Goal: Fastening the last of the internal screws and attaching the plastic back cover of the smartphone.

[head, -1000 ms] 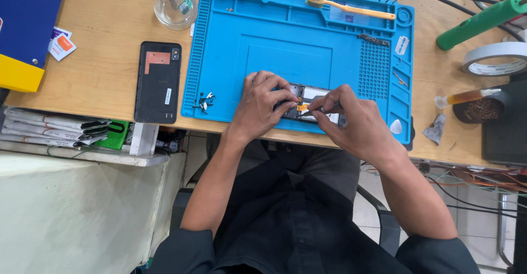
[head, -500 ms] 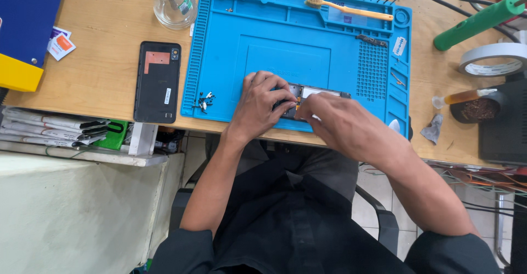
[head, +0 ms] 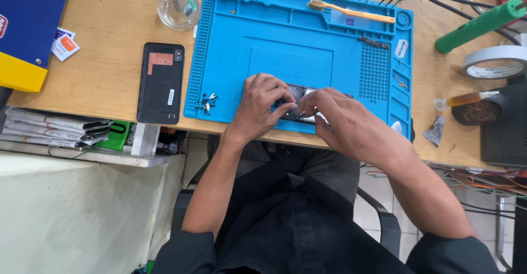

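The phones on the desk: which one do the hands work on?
The opened phone on the blue mat, under the left hand and right hand. The other, a black back cover, lies untouched on bare wood left of the mat.

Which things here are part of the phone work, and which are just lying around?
In the job:
left hand and right hand, both on the opened phone
blue repair mat
small screws
black back cover

Lying about:
glass bottle
toothbrush
green handle
tape roll
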